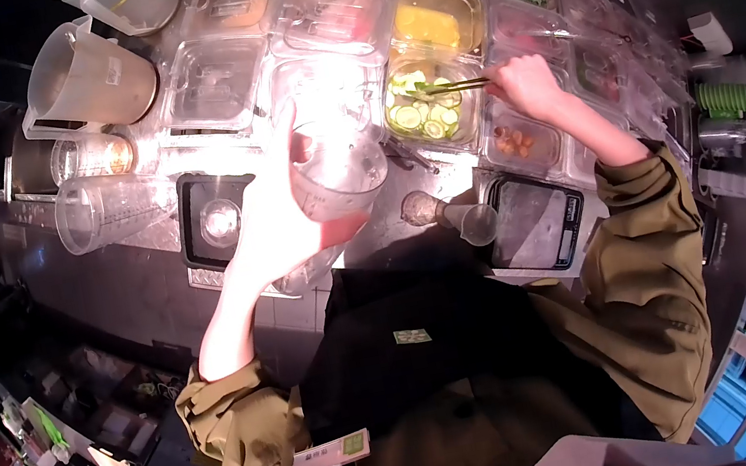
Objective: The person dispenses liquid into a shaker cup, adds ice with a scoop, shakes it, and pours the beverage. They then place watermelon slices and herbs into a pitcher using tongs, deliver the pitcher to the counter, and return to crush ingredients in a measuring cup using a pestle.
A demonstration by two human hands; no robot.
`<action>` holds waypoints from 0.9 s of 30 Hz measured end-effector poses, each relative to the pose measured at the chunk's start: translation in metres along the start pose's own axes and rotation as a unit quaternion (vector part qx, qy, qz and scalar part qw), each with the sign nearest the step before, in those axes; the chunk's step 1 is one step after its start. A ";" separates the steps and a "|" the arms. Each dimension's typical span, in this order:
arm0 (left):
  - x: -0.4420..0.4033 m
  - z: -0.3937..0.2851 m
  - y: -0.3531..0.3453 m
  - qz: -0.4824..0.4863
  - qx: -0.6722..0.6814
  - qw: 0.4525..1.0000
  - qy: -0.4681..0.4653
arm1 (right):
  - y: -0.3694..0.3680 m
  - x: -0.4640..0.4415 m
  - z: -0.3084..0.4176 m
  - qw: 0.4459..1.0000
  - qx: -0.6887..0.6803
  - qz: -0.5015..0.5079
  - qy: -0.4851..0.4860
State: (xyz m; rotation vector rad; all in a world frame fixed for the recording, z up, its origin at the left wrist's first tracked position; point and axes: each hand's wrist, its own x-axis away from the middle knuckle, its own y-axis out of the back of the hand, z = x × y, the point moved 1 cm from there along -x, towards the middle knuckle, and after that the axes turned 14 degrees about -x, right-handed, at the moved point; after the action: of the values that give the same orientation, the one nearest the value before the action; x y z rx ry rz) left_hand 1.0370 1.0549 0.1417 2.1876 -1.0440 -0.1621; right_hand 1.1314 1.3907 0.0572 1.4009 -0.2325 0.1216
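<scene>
My left hand [278, 230] is wrapped round a clear plastic cup [344, 183], which has faint markings on its side. Strong glare washes out the cup's upper part. In my right hand [527, 88] are thin dark tongs [465, 85], closed fingers around their near end. Their tips reach into a clear container of lime slices [429, 121], where they touch green pieces; whether a slice is pinched, I cannot tell. Orange-brown pieces [513, 142] fill a container just below my right hand. Yellow chunks [429, 28] lie in the container behind the limes.
Plastic jugs [91, 75] stand at the back left, with a clear measuring jug [114, 209] nearer. A black-rimmed tray [204, 225] lies left of the cup. A black scale [539, 222] and a small hourglass-shaped jigger [450, 214] are at the front edge. Green cups [744, 100] are stacked right.
</scene>
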 end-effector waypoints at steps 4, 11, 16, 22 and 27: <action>-0.017 -0.002 -0.007 -0.007 -0.027 0.997 -0.073 | 0.059 0.019 0.008 0.996 -0.046 -0.076 0.005; -0.022 -0.005 -0.007 0.029 -0.038 0.993 -0.109 | 0.003 0.021 -0.001 0.998 -0.037 -0.028 -0.037; -0.020 -0.010 -0.002 0.028 -0.064 0.992 -0.108 | 0.072 0.058 0.002 0.964 -0.229 -0.131 -0.024; -0.015 -0.036 -0.001 0.003 -0.089 0.979 -0.185 | 0.161 0.098 0.089 0.947 -0.227 -0.126 0.190; 0.021 -0.028 -0.008 -0.079 -0.057 0.945 -0.313 | 0.187 0.131 0.081 0.940 -0.305 -0.107 0.111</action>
State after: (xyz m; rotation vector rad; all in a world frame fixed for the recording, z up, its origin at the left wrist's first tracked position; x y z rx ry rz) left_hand 1.0666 1.0585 0.1616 2.1541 -1.1454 -1.0196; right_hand 1.2098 1.3352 0.2798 0.7762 0.0718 0.0210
